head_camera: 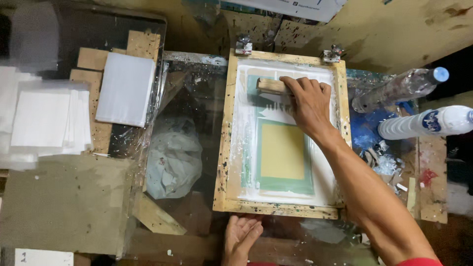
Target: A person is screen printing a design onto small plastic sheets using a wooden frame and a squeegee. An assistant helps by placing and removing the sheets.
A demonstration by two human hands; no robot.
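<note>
Frame: a rectangular screen-printing frame (224,148) of pale bare wood, speckled with paint, lies flat on the glass worktop (189,98); two metal hinge clamps (243,45) grip its far rail.
Mesh: smooth and stretched, smeared white, with a green border around a yellowish rectangular window (282,150) toward the near end.
Squeegee: a short wooden-handled squeegee (268,86) sits at the far end of the mesh, its blade in white ink.
Right hand: the right hand (308,103) lies over the squeegee's right end, fingers (295,84) curled down and closed on the handle, forearm running to the near right.
Left hand: the left hand (240,237) rests palm-up, fingers loosely open and holding nothing, just at the frame's near rail; whether it touches the wood I cannot tell.
Paper stacks: a neat stack of white sheets (125,88) lies left of the frame on wood offcuts; further left, a looser pile of white sheets (44,120).
Under the glass: crumpled pale plastic (172,157).
Right side: two plastic bottles (426,123) lie tilted among blue and white rags, one clear and paint-flecked, one white.
</note>
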